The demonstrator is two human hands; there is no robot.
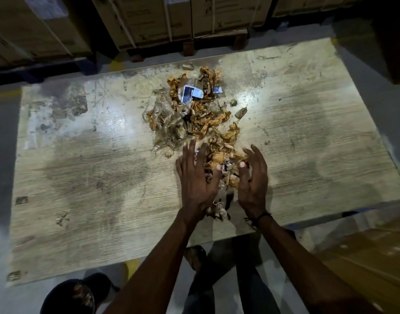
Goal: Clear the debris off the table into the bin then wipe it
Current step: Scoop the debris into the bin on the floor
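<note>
On the scuffed wood-grain worktop (81, 168) a heap of debris (194, 114), crumpled orange-brown paper, clear plastic scraps and a small blue-and-white card (190, 94), runs from the far edge at 12 o'clock down toward the near edge at 6 o'clock. Both hands bracket the near end of that heap. The left hand (197, 177), at about 9 o'clock of the clump, lies palm-down with its grip spread, fingers straight and fanned, resting against the scraps. The right hand (253, 177), at 3 o'clock of the same clump, has its grip loosely cupped, fingers bent inward around the scraps' edge (a dark band circles that wrist). Loose bits of debris sit between the two palms and at the worktop's near edge. The bin (67, 298), dark and round with some scraps already inside, stands on the floor at 7 o'clock, below the worktop's near-left corner. Strapped cardboard boxes (153, 21) line the far side.
</note>
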